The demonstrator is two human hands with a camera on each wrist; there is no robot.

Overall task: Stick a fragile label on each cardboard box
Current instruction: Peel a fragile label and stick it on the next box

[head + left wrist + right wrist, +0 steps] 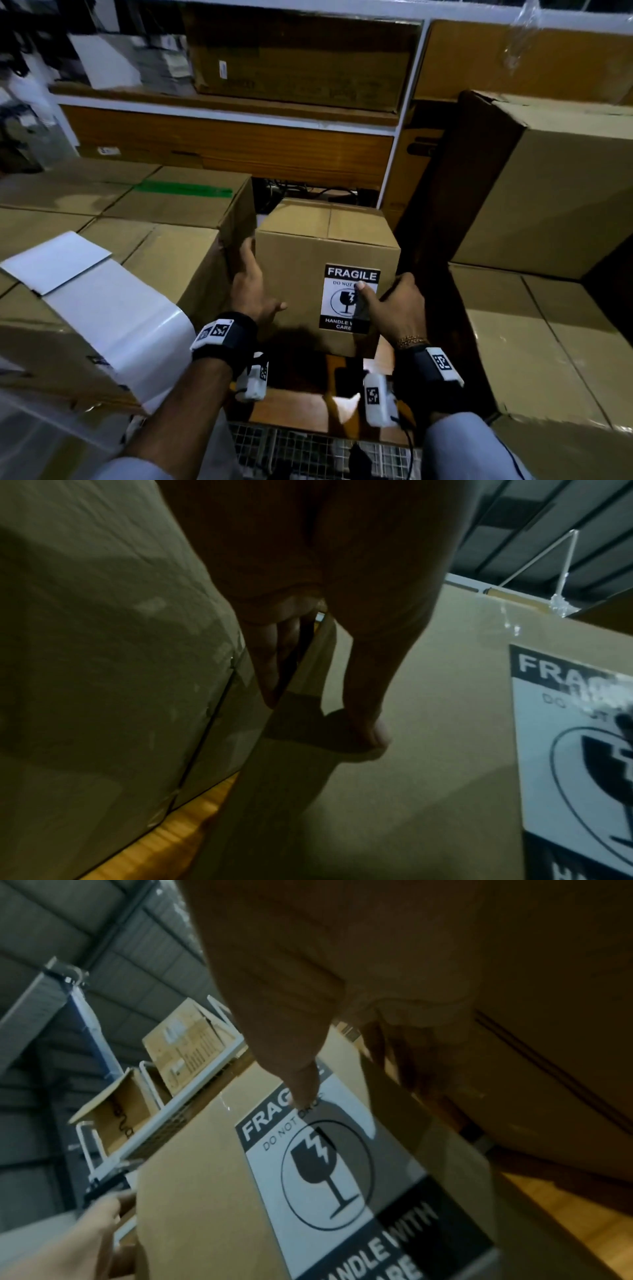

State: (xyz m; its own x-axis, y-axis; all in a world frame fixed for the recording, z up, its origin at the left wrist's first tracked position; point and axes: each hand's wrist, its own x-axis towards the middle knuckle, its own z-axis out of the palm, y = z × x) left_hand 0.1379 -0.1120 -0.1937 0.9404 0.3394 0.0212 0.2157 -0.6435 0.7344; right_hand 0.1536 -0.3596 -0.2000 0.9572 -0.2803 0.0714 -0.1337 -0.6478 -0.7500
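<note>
A small cardboard box (308, 240) stands in the middle between bigger cartons. A black-and-white fragile label (342, 301) is stuck on its front face. My left hand (255, 287) holds the box's left edge, fingers (270, 664) down the gap beside the neighbouring carton, thumb (369, 729) on the front face (428, 737). My right hand (387, 298) clasps the right edge, and its thumb (301, 1085) presses the label (325, 1164) near the top. The label (575, 750) also shows at the right of the left wrist view. Both hands' fingers are partly hidden behind the box.
A white roll of label backing (113, 308) lies on the cartons (164, 212) at my left. Tall cartons (548, 205) stand at my right, touching distance from the box. Shelves with cartons (239, 137) rise behind. A wire-mesh cart (308, 448) is below my wrists.
</note>
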